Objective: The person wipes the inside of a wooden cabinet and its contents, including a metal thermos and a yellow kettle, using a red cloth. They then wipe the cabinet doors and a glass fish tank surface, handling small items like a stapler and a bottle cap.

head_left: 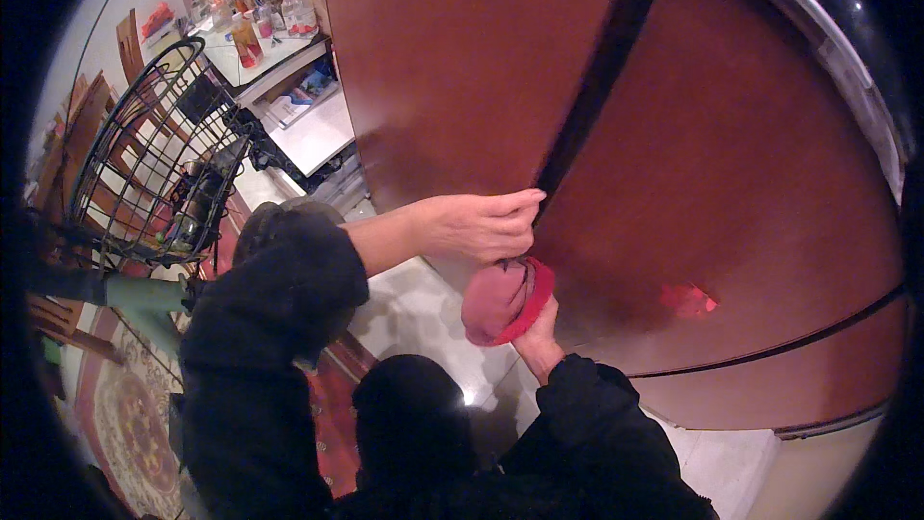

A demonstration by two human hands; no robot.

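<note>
My right hand [539, 332] grips a rounded pink object [494, 300] with a thick red rim, possibly a slipper or a small container. Dark lines cross its pink face; its exact kind cannot be told. Just above it is my left hand [480, 227], its thumb and fingertips drawn together. Those fingertips lie in front of the lower end of a black vertical strip on a reddish-brown wooden cabinet [462, 72]. Whether they pinch something small is hidden. A shiny red patch [691, 300] shows on the right cabinet panel [729, 159].
At the left stands a bicycle with a black wire basket [155, 152] holding dark items. Behind it, a white table [234, 65] carries several bottles, with printed papers [296, 105] on its lower shelf. A patterned rug [137, 412] lies on the left, beside pale floor tiles [426, 310].
</note>
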